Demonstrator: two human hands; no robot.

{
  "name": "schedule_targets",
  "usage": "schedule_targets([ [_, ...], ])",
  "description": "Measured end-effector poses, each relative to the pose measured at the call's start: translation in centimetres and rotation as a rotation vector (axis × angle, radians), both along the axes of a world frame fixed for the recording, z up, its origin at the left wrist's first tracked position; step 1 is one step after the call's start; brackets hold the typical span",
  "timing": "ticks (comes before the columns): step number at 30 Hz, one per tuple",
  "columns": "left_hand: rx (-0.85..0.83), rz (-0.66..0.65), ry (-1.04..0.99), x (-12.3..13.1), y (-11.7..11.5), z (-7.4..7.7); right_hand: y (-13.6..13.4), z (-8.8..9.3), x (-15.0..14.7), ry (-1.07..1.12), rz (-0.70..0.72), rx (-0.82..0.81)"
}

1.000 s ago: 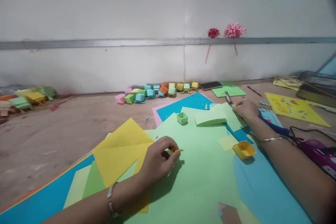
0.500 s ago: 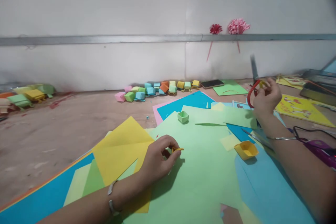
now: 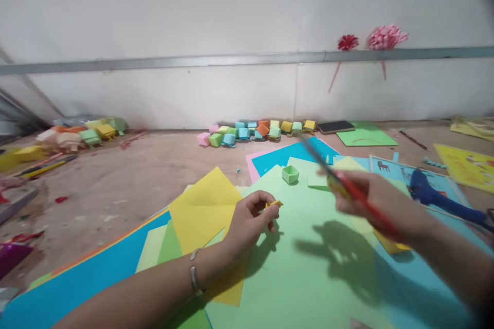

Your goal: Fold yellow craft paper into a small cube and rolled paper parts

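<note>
My left hand (image 3: 249, 221) rests on a large light green sheet (image 3: 309, 272) and pinches a small folded yellow paper piece (image 3: 275, 204) between thumb and fingers. My right hand (image 3: 380, 200) is blurred by motion above the green sheet and grips red-handled scissors (image 3: 347, 185), blades pointing up and left. A tiny green paper box (image 3: 290, 174) sits just beyond the scissors' tip. A yellow paper box (image 3: 389, 244) is partly hidden under my right wrist.
Yellow sheets (image 3: 204, 211) and blue sheets (image 3: 88, 277) lie left of my left hand. A row of small coloured paper boxes (image 3: 254, 131) lines the wall, more at far left (image 3: 88, 133). A phone (image 3: 335, 127), a blue glue gun (image 3: 436, 198) and paper flowers (image 3: 372, 38) are on the right.
My right hand picked the scissors up from the far right, raised them, then swung them left and down toward my left hand. The view shifted left. My left hand kept its pinch.
</note>
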State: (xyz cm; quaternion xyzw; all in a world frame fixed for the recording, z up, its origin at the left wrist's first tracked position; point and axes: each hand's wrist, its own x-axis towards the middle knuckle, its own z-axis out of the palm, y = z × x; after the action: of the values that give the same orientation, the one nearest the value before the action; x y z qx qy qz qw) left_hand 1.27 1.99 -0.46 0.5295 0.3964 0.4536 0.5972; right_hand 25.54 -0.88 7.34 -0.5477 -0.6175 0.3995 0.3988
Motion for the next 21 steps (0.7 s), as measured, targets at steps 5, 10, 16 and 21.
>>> schedule_targets([
  [5, -0.074, 0.065, -0.169, 0.0, 0.1, 0.0, -1.4, -3.3, -2.9, -0.244, 0.220, 0.079],
  [10, -0.140, 0.069, -0.253, -0.1, 0.3, 0.6, -1.2, -4.8, -3.4, -0.463, 0.172, 0.191],
  [16, -0.187, 0.052, -0.306, 0.1, 0.1, 1.4, -1.8, -5.4, -4.6, -0.537, 0.150, 0.199],
  [21, -0.203, 0.032, -0.332, 0.1, 0.0, 1.3, -2.0, -5.8, -4.8, -0.565, 0.167, 0.195],
])
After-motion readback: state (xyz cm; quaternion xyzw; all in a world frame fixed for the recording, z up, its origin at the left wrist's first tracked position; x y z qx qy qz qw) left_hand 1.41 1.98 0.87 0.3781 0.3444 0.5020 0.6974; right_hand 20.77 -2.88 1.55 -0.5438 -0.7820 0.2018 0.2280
